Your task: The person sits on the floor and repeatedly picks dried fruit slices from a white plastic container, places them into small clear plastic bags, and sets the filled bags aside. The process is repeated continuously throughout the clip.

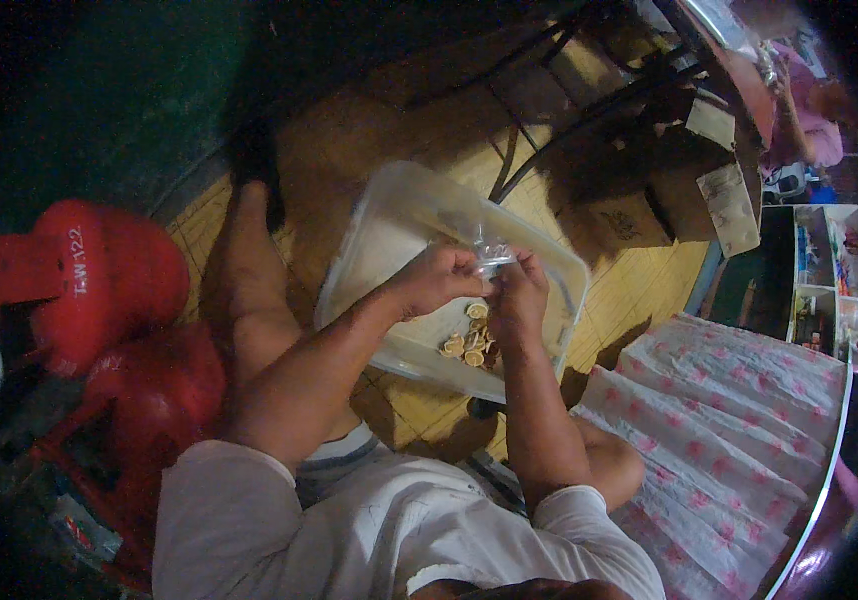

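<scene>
Both hands are over a translucent plastic tub (436, 358) on the floor between my legs. My left hand (440, 279) pinches one side of a small clear plastic bag (495, 255). On the other side, my right hand (520, 296) grips the same bag, its fingers curled near the left fingertips. Glare on the plastic hides what the bag holds. Below the hands, a small heap of round pale slices (472, 346), which look like dried citrus, lies on the tub's bottom. My right hand and wrist cover part of the heap.
Red gas cylinders (110, 277) stand at the left. Cardboard boxes (624, 217) sit under a table (744, 82) at the upper right. A floral curtain (714, 420) hangs at the right, near shelves (815, 285). Another person in pink (804, 112) is beyond the table.
</scene>
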Action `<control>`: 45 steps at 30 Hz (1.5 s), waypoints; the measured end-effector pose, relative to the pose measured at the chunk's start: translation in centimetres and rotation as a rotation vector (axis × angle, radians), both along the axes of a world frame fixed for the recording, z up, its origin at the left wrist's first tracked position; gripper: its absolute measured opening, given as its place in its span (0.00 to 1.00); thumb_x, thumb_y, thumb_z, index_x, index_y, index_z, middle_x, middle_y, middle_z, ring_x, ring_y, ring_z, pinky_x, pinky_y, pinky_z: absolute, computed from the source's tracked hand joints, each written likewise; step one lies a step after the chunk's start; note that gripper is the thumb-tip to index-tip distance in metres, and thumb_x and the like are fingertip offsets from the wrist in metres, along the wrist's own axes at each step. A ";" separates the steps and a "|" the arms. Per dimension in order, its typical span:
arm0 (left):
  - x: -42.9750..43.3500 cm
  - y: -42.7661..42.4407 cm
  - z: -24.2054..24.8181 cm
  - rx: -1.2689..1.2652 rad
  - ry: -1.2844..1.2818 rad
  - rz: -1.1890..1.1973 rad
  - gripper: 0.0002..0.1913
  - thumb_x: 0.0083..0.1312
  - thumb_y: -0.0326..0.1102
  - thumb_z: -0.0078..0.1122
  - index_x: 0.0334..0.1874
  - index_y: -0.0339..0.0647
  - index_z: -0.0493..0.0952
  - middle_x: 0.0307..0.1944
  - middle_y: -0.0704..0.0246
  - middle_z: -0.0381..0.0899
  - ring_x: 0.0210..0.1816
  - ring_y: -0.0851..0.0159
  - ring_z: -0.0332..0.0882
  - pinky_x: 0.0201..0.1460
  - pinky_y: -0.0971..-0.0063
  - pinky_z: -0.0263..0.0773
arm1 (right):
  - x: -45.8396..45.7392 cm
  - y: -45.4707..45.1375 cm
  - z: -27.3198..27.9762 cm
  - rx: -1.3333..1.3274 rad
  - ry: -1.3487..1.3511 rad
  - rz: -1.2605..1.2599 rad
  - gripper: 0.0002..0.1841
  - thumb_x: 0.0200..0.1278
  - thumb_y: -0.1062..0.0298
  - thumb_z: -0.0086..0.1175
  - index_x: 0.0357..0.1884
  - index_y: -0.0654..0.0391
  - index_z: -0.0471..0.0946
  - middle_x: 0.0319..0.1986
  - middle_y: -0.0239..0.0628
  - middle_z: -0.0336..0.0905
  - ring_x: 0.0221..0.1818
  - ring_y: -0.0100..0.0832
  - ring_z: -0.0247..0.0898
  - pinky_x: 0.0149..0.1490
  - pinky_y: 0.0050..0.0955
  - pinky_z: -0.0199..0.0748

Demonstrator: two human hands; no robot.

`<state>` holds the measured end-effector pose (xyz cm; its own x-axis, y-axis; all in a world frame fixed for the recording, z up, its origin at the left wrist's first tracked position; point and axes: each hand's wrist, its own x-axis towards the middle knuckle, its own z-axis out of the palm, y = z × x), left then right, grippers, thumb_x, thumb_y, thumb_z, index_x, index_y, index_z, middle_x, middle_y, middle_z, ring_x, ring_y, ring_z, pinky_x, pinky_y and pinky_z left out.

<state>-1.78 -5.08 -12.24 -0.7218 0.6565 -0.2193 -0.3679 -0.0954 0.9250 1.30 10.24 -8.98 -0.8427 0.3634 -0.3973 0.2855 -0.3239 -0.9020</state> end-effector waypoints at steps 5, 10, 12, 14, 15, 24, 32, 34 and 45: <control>-0.3 0.3 -0.5 -0.156 0.064 0.612 0.07 0.62 0.35 0.62 0.37 0.40 0.79 0.30 0.73 0.79 0.33 0.76 0.74 0.36 0.78 0.69 | 2.2 -0.2 0.0 0.096 -0.055 0.428 0.06 0.62 0.75 0.55 0.38 0.52 0.72 0.25 0.24 0.70 0.19 0.17 0.60 0.21 0.19 0.57; 1.4 0.4 0.4 -0.130 -0.052 0.187 0.09 0.63 0.37 0.61 0.37 0.38 0.78 0.28 0.74 0.77 0.29 0.75 0.72 0.30 0.78 0.69 | 1.0 -0.1 -1.8 0.061 -0.205 -0.025 0.03 0.63 0.73 0.54 0.37 0.53 0.73 0.23 0.27 0.71 0.18 0.21 0.60 0.20 0.22 0.58; 1.3 -0.1 0.4 -0.191 0.099 0.047 0.10 0.62 0.39 0.62 0.36 0.38 0.77 0.27 0.74 0.77 0.29 0.75 0.71 0.30 0.77 0.68 | 0.9 -0.2 -2.0 -0.062 -0.152 -0.016 0.04 0.63 0.73 0.53 0.38 0.53 0.73 0.24 0.28 0.72 0.18 0.21 0.61 0.20 0.22 0.58; 0.8 -0.2 0.0 -0.317 0.107 0.089 0.10 0.59 0.38 0.65 0.34 0.40 0.75 0.26 0.72 0.76 0.29 0.74 0.71 0.31 0.76 0.67 | 1.3 0.0 -1.8 -0.207 -0.192 -0.007 0.04 0.62 0.74 0.52 0.37 0.53 0.72 0.25 0.28 0.72 0.20 0.22 0.61 0.21 0.22 0.58; 0.6 0.0 -0.4 -0.336 0.093 0.244 0.09 0.58 0.36 0.65 0.34 0.40 0.75 0.26 0.73 0.76 0.29 0.73 0.71 0.32 0.76 0.68 | 1.5 0.1 -1.6 -0.211 -0.159 0.071 0.04 0.62 0.74 0.52 0.37 0.53 0.72 0.25 0.28 0.72 0.19 0.22 0.61 0.21 0.22 0.58; 0.7 0.7 -1.6 -0.151 -0.064 0.220 0.12 0.59 0.38 0.64 0.40 0.38 0.80 0.27 0.74 0.77 0.30 0.75 0.71 0.35 0.76 0.67 | 0.6 -0.5 -2.1 0.092 -0.201 0.113 0.02 0.63 0.71 0.53 0.37 0.53 0.73 0.26 0.26 0.70 0.19 0.19 0.60 0.22 0.19 0.60; -0.2 0.6 -2.9 -0.369 -0.042 0.589 0.08 0.57 0.34 0.65 0.35 0.40 0.77 0.26 0.74 0.76 0.30 0.75 0.71 0.34 0.77 0.67 | 1.5 0.4 -1.5 -0.303 -0.183 0.381 0.07 0.60 0.75 0.48 0.40 0.53 0.70 0.24 0.24 0.68 0.15 0.19 0.54 0.19 0.18 0.54; 0.2 1.0 -3.6 -0.225 -0.052 0.652 0.07 0.58 0.35 0.63 0.33 0.41 0.76 0.27 0.73 0.77 0.30 0.75 0.71 0.33 0.76 0.67 | 1.6 0.2 -2.3 -0.193 -0.243 0.437 0.06 0.60 0.74 0.49 0.39 0.52 0.70 0.24 0.24 0.68 0.15 0.19 0.53 0.19 0.19 0.52; 0.1 -0.7 -1.4 -0.782 0.120 -0.119 0.17 0.61 0.47 0.59 0.31 0.36 0.78 0.21 0.62 0.76 0.25 0.63 0.74 0.32 0.67 0.68 | 1.7 5.2 -14.7 -0.222 -0.413 0.732 0.09 0.63 0.62 0.56 0.43 0.51 0.76 0.31 0.29 0.76 0.27 0.25 0.69 0.30 0.26 0.68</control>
<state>-1.69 -5.77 -13.68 -0.7044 0.4189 -0.5730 -0.2280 0.6309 0.7416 3.03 15.46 -23.69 -0.6071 -0.3360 -0.7200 0.7813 -0.0871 -0.6181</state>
